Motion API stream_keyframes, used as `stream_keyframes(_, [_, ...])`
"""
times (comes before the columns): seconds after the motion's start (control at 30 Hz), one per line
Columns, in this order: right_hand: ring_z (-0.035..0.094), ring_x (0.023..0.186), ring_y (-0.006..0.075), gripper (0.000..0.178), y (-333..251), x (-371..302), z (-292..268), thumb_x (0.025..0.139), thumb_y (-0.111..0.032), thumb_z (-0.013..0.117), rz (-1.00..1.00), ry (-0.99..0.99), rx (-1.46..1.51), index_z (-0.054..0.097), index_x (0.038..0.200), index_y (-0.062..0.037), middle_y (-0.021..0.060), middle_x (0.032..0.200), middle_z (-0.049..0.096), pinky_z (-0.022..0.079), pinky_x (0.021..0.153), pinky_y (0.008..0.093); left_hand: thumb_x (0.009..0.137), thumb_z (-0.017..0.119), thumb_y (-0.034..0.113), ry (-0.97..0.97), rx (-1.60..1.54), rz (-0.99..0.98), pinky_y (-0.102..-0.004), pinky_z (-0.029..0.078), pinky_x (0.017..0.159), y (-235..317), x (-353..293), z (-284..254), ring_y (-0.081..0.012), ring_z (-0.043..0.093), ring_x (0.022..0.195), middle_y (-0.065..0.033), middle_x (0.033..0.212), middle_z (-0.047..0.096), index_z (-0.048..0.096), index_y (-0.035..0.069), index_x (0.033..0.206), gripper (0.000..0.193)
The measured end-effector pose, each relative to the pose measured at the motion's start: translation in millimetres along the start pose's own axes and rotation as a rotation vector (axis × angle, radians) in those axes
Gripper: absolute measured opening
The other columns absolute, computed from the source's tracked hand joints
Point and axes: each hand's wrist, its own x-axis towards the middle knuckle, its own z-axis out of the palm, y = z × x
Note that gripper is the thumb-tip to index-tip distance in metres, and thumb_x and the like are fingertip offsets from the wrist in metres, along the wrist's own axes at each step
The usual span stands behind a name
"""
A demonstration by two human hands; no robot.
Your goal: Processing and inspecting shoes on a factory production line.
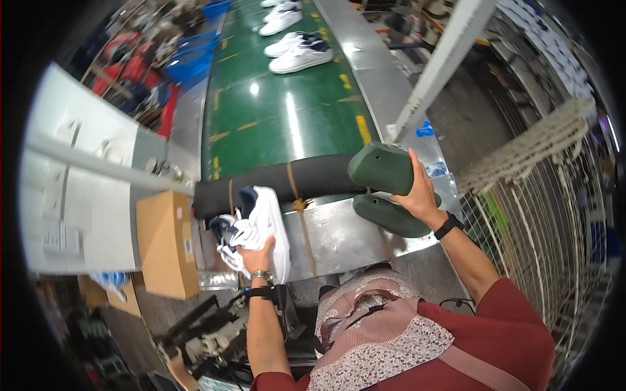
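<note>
The left hand clasps white laced sneakers on the steel bench, while the right hand grips a smooth green last.

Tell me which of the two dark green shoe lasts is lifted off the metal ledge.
The upper green last, gripped by the right hand and raised at the belt's end. The other green last lies flat on the metal ledge beneath it, unheld.

White-navy shoes; dark green lasts; green belt.
</note>
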Motion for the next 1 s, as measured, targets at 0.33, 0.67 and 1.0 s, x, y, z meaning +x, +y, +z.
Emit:
stream_keyframes(0.33, [0.060,0.119,0.0382,0.075,83,-39,34,0.075,-0.035,0.085,0.212,-0.359,-0.175,0.055,0.138,-0.0069,0.0166,0.128,0.063,0.048,0.102,0.0458,0.059,0.099,0.038,-0.205,0.039,0.188,-0.0444,0.051,0.102,13,-1,-40,-0.0397,0.068,0.112,-0.0274,0.121,0.070,0.057,-0.012,0.131,0.097])
stream_keyframes(0.67, [0.057,0.123,0.0353,0.084,15,-44,72,0.058,-0.020,0.096,0.012,-0.414,-0.530,0.052,0.127,-0.0029,0.0121,0.130,0.058,0.050,0.096,0.0499,0.063,0.096,0.041,-0.582,0.270,0.825,-0.0505,0.055,0.082,214,77,66,-0.0474,0.069,0.093,-0.0272,0.103,0.072,0.050,-0.001,0.125,0.088])
stream_keyframes(1.0, [0.034,0.149,0.0408,0.077,27,-137,71,0.069,-0.007,0.081,0.219,0.012,-0.514,0.052,0.140,-0.0085,0.0154,0.151,0.046,0.032,0.119,0.0619,0.083,0.086,0.040,-1.209,0.036,0.856,-0.0455,0.039,0.118,161,9,268,-0.0404,0.052,0.138,-0.0304,0.144,0.056,0.044,-0.012,0.148,0.093])
